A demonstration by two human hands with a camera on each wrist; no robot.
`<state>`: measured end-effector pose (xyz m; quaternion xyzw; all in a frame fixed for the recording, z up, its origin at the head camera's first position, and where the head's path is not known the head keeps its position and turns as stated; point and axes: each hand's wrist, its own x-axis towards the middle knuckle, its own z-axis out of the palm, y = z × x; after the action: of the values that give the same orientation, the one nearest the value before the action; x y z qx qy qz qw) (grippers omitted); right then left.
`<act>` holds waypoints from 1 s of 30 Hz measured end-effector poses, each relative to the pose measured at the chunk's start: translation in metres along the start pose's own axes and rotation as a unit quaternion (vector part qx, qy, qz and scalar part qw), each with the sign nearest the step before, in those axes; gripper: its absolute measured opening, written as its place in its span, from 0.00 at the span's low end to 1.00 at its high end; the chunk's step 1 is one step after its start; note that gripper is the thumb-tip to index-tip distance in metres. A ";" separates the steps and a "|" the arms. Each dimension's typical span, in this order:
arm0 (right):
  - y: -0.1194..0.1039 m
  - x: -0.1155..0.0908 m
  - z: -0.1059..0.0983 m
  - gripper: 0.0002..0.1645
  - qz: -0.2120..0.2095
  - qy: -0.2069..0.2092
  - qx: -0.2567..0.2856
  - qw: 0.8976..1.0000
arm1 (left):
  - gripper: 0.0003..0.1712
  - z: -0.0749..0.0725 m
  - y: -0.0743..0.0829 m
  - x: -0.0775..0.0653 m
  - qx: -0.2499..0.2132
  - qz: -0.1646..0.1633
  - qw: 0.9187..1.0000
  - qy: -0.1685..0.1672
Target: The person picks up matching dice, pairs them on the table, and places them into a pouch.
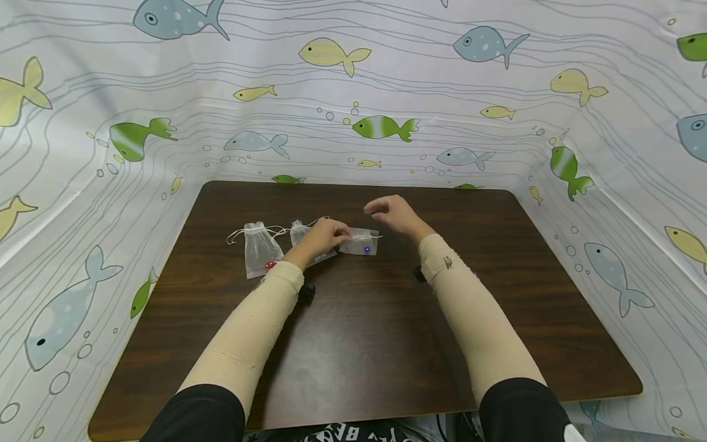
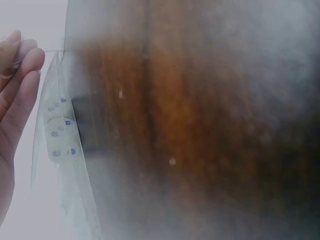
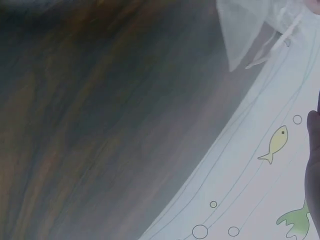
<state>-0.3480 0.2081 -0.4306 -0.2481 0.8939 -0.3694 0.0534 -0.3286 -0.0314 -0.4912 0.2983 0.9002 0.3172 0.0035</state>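
My left hand [image 1: 330, 233] is over the row of sheer white drawstring pouches, its thumb and fingertips pinched at the neck of the right pouch [image 1: 353, 247]. In the left wrist view, a thin cord [image 2: 56, 51] runs from those fingers to a pouch with a pale die [image 2: 63, 140] inside, marked with blue pips. A small blue spot [image 1: 367, 250] shows through the right pouch in the head view. My right hand [image 1: 397, 215] hovers beyond it to the right, fingers bent loosely, nothing visible in them. The middle pouch [image 1: 301, 232] is partly hidden behind the left hand.
At the left lies another drawstring pouch [image 1: 261, 248] with red things [image 1: 270, 264] at its bottom and white cords [image 1: 234, 235] trailing off. All lie on a dark wooden table [image 1: 353, 344]. A fish-patterned curtain [image 1: 353, 92] surrounds its far and side edges.
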 end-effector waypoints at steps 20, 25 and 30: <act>-0.015 0.002 0.026 0.16 -0.005 -0.053 -0.035 0.998 | 0.08 -0.003 -0.003 0.000 0.002 0.013 1.000 0.000; -0.005 -0.003 0.025 0.24 0.057 -0.055 -0.064 0.995 | 0.07 -0.004 -0.003 0.000 -0.006 0.007 1.000 0.003; 0.003 -0.007 0.026 0.33 0.096 -0.112 -0.080 0.986 | 0.08 -0.006 -0.001 -0.001 -0.029 -0.004 1.000 0.010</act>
<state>-0.3358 0.1971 -0.4518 -0.2040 0.9287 -0.2600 0.1683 -0.3293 -0.0363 -0.4878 0.2911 0.8920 0.3458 0.0043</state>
